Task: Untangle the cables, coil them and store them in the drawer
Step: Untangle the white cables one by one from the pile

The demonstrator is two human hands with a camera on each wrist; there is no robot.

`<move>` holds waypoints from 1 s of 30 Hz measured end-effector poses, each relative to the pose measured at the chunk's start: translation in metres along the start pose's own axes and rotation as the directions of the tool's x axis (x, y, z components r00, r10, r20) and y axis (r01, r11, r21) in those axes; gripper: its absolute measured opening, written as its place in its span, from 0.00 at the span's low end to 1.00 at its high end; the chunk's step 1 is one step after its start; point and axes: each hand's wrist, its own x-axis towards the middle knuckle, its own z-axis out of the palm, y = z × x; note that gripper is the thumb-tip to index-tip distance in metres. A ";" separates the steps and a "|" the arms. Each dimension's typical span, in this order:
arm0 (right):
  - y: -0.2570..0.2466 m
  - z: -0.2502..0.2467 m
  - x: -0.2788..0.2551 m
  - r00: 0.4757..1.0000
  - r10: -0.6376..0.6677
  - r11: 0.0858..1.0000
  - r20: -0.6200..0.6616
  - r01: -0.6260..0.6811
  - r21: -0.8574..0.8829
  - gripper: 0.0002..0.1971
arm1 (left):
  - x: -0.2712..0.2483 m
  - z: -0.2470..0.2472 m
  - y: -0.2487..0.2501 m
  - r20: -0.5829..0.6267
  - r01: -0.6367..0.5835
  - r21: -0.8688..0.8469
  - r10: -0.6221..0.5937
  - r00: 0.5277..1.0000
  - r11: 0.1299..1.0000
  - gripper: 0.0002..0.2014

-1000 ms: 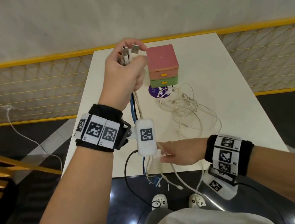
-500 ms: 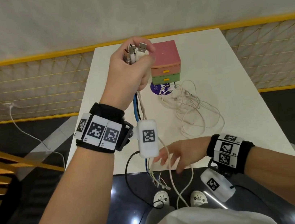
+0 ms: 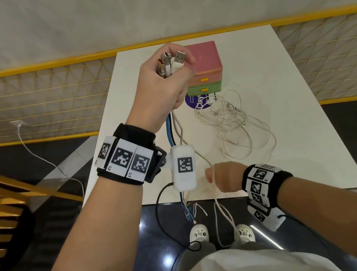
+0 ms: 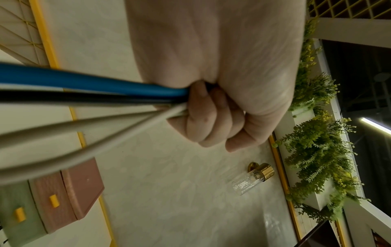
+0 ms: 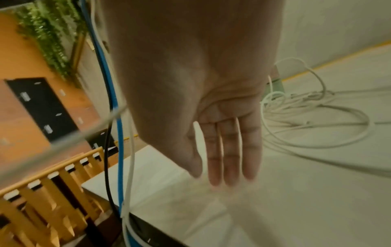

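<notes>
Cables (image 3: 174, 133) hang straight down from the fisted left hand (image 3: 166, 86), USB plugs (image 3: 171, 64) up; the right hand (image 3: 223, 178), fingers straight and empty, sits lower, just beside the strands.

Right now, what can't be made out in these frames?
- Head view: right hand shows only its back; whether it touches a cable is unclear. The right wrist view is motion-blurred.
- Head view: left hand covers part of the drawer box; that corner is hidden.
- Head view: sticker text is cut off by the box and cables.
- Left wrist view: plugs hidden inside the fist; only cables leave it.
</notes>
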 end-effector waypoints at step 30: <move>-0.005 -0.017 0.003 0.959 -0.074 0.864 -0.275 0.200 0.463 0.15 | 0.000 0.019 -0.007 -0.072 -0.007 -0.133 -0.003 0.997 0.991 0.05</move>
